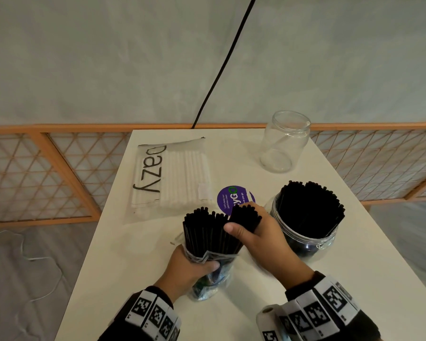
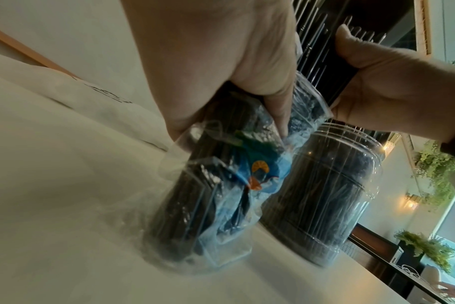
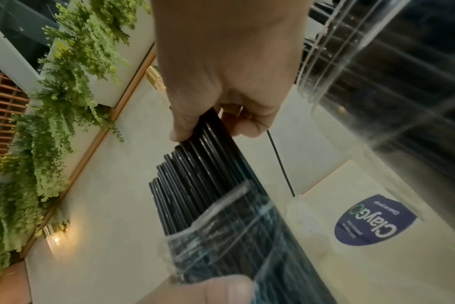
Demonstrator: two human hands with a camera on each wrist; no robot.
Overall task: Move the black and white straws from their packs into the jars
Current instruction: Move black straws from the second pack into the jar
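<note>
My left hand grips the clear plastic pack of black straws standing upright on the white table; in the left wrist view the pack shows a blue label. Black straws fan out of its open top. My right hand pinches a bunch of these straws near their tips, seen also as straws under the fingers. A clear jar to the right is packed with black straws. The white straw pack lies flat further back. An empty clear jar stands at the far right.
A purple round sticker lies on the table between the white pack and the full jar. An orange lattice fence runs behind the table. A black cable hangs down to the table's far edge.
</note>
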